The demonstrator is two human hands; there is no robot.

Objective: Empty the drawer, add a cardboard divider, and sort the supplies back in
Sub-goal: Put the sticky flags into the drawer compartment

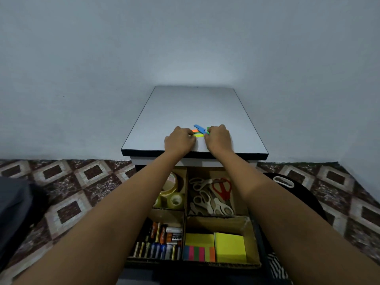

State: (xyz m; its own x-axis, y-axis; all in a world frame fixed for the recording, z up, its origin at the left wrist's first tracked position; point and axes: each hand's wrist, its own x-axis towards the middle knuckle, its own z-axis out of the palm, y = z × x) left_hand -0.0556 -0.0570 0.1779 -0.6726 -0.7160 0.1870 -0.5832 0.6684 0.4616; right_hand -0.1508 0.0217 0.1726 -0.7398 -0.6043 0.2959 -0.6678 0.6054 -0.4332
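Note:
The drawer (pixel 255 239) stands pulled out below the cabinet, split by a cardboard divider (pixel 185 202) into compartments. Tape rolls (pixel 174 199) lie at the far left, scissors (pixel 211 197) at the far right, batteries (pixel 162 241) at the near left, sticky notes (pixel 229 246) at the near right. On the cabinet top (pixel 191 108) lie coloured sticky flags (pixel 199 131). My left hand (pixel 180 138) pinches their left end and my right hand (pixel 219 137) their right end. The flags lie partly hidden under my fingers.
The white cabinet stands against a plain wall. Patterned floor tiles (pixel 67 194) spread on both sides. A dark object with a white ring (pixel 284 182) sits to the right of the drawer. Grey cloth (pixel 14 208) lies at the left edge.

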